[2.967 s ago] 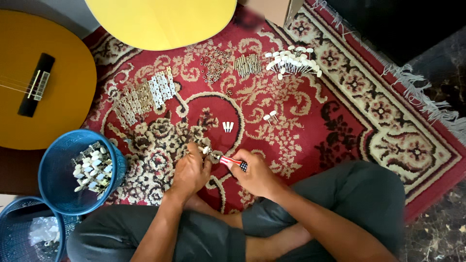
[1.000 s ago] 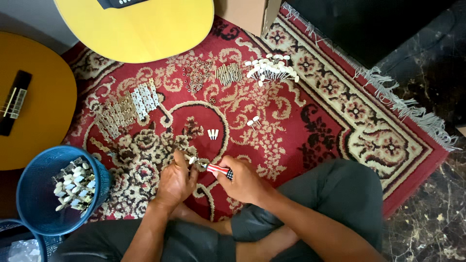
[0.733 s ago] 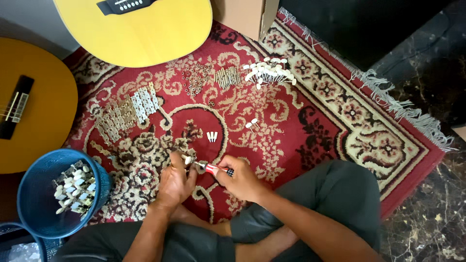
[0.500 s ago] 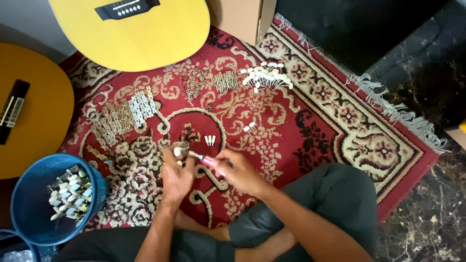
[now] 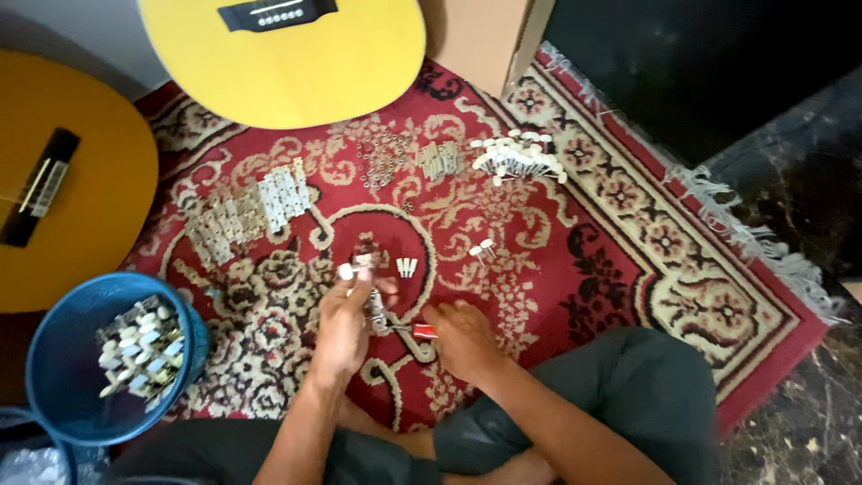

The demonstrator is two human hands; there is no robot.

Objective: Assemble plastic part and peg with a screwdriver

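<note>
Metal tuner strip with white knobs [image 5: 364, 278] in left hand's [image 5: 346, 328] grip, red-handled screwdriver [image 5: 420, 331] in right hand's [image 5: 462, 337].

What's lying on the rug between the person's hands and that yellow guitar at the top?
In the head view, small metal parts in rows, loose screws and white-knobbed pegs lie on the red rug.

Ahead of the left hand [image 5: 341, 328] and right hand [image 5: 462, 339], the red patterned rug [image 5: 628, 260] is crowded: three small white pegs [image 5: 407, 266] just beyond the fingers, a pair of white-headed pegs [image 5: 482, 251] to their right, rows of metal plates [image 5: 247, 216] to the far left. The round blue plastic basket [image 5: 67, 377] blocks the left side, and the yellow guitar body [image 5: 287, 54] closes the far edge. Bare rug lies open to the right, beside the knee.
</note>
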